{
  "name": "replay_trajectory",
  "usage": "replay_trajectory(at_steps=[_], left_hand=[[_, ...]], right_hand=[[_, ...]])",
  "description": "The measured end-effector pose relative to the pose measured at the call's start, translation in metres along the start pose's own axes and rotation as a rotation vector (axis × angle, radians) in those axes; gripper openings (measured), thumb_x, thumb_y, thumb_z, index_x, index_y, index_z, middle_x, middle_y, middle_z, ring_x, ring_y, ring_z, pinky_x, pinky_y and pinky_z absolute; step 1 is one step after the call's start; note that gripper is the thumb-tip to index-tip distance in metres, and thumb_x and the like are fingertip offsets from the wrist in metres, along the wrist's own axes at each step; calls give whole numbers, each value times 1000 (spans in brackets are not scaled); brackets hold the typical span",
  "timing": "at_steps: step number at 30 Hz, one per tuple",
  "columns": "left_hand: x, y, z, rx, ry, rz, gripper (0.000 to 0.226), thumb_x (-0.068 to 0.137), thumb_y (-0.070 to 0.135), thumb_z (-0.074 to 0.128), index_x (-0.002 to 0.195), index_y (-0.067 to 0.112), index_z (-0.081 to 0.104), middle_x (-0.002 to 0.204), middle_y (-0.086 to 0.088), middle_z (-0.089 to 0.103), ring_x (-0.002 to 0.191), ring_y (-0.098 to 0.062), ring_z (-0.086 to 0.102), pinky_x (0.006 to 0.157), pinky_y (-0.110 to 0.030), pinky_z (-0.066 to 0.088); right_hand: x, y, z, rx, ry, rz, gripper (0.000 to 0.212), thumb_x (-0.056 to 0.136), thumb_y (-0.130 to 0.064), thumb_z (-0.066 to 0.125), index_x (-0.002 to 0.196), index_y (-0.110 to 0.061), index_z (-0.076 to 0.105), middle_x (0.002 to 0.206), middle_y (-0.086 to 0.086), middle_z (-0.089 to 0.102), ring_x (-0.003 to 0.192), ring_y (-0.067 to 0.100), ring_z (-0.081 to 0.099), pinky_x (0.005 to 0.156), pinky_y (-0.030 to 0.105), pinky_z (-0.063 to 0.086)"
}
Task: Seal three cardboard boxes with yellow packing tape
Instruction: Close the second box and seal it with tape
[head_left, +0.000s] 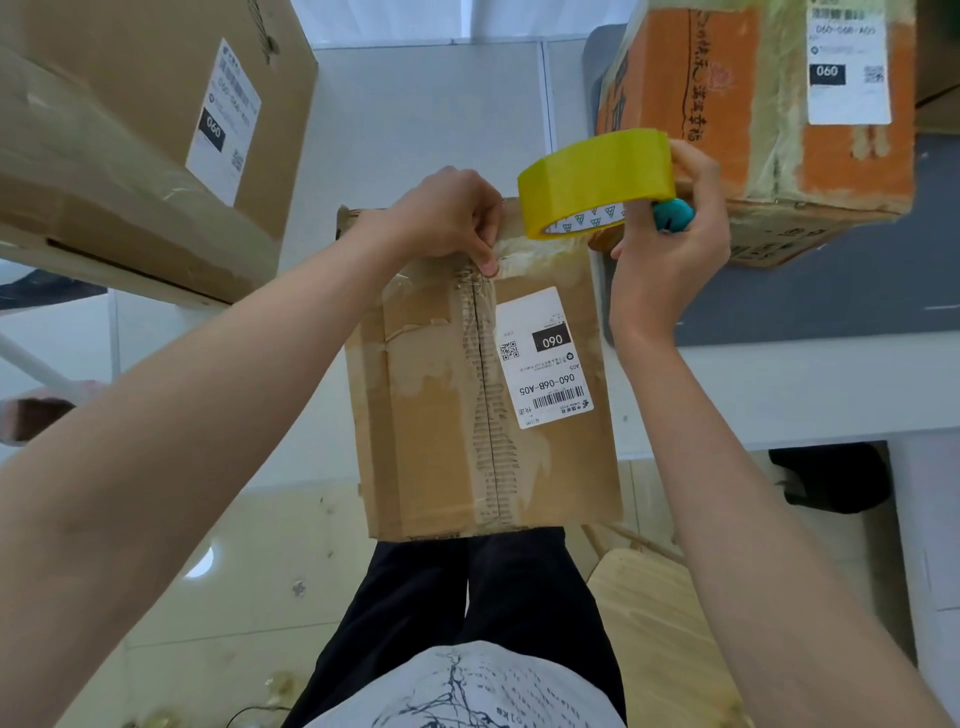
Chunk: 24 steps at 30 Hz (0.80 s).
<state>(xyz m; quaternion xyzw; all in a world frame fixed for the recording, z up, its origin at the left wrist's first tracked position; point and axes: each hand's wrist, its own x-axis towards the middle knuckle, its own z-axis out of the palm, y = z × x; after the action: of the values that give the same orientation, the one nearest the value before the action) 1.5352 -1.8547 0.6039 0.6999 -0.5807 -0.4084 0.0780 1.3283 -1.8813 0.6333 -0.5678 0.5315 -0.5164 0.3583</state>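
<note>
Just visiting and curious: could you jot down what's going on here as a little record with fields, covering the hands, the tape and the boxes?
activity: taping the centre seam of the small cardboard box
left hand: thumb presses the tape end onto the box's far edge
right hand: holds the yellow tape roll and a teal tool
seam: torn, not yet covered along its length
label: white shipping label, reads 060
other boxes: large brown box left, orange box right

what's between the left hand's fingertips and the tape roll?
A short stretch of pulled-out yellow tape, lying across the far edge of the middle box. It runs from the left hand to the tape roll, held by the right hand. Head view.
</note>
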Motion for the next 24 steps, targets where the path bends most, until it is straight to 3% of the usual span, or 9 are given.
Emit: replay_trajectory(at_steps=[3,7,11,13,15,17,19,21,24], left_hand=[[-3,-4,-4,-61,3,3,35,59,25,96,75,18,67,62,12,54,57,-3,46,61,-28,35],[-1,-9,-3,-98,32,-25,30,62,25,94,76,21,69,63,12,56,65,-10,51,65,-30,36],[-3,2,0,12,132,-146,64,56,29,97,96,20,46,77,7,58,76,-23,55,63,-36,37],[-9,8,-1,-18,180,-124,51,67,24,92,98,19,52,80,7,61,78,-21,59,67,-38,45],[-23,19,1,-312,341,-109,14,91,27,74,96,16,66,82,7,67,75,-13,65,71,-30,50],[-42,40,4,-785,430,-191,41,106,42,49,100,10,74,86,-2,73,75,-12,68,71,-25,53],[-56,56,8,-1119,370,-253,62,106,54,38,105,5,75,95,-12,76,83,-19,73,76,-27,58],[-65,66,10,-1265,307,-278,60,100,57,48,105,3,74,101,-15,77,91,-23,75,86,-31,59],[-75,75,15,-1344,282,-271,44,93,41,69,109,0,72,97,-13,77,91,-22,75,87,-29,59]], right_hand=[[3,-5,-1,60,11,86,20,90,-11,71,109,-8,70,87,-3,66,56,22,53,47,35,50],[3,-9,-3,170,11,253,22,88,-6,69,109,-13,70,86,7,63,51,24,46,46,28,44],[-2,-11,-1,301,10,435,16,87,1,62,98,-11,64,68,6,49,46,18,38,47,28,39],[-4,-13,0,387,26,529,16,86,2,63,89,-13,61,65,3,46,45,15,35,46,27,35],[-6,-14,1,431,46,605,16,86,0,67,87,-15,62,68,2,49,45,14,34,45,26,34],[-8,-14,2,445,64,655,14,87,-3,70,90,-15,63,69,1,52,46,12,36,45,26,35],[-10,-14,3,446,74,672,14,87,-3,70,90,-15,63,69,1,52,46,12,37,46,26,35],[-11,-15,3,438,74,672,16,86,-2,70,88,-16,63,67,1,51,45,11,37,46,26,36],[-15,-16,4,432,75,672,19,86,0,67,86,-18,63,66,-1,52,45,11,37,46,25,36]])
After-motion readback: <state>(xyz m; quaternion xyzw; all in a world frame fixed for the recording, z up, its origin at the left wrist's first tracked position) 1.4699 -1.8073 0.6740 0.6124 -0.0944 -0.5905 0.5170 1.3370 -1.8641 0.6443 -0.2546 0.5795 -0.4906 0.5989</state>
